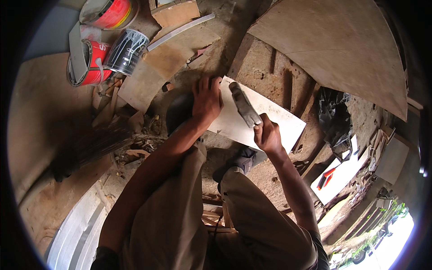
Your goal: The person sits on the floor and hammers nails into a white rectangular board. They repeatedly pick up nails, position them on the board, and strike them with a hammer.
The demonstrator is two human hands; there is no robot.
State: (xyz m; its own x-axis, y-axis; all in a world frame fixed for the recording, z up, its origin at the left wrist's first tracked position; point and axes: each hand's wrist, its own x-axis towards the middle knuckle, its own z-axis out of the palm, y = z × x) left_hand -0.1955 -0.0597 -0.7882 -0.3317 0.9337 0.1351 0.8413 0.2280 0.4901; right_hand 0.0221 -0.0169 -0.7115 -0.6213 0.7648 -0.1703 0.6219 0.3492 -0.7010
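A white rectangular board (279, 123) lies slanted in front of my knees, with dark smudges along its far edge. My left hand (208, 100) grips the board's left edge near the far corner, its fingers bent and its thumb hidden. My right hand (268, 134) is closed around the near end of a grey, worn, hammer-like tool (244, 105). The tool is over the middle of the board, its other end pointing away and to the left. Whether it touches the board, I cannot tell.
Paint cans, one black with white drips (128, 51) and one red (93, 63), stand at the far left. A large brown sheet (333, 42) leans at the far right. Lower right, a white offcut (335, 186) bears a red-and-black object (326, 179). Wood scraps (108, 105) litter the left.
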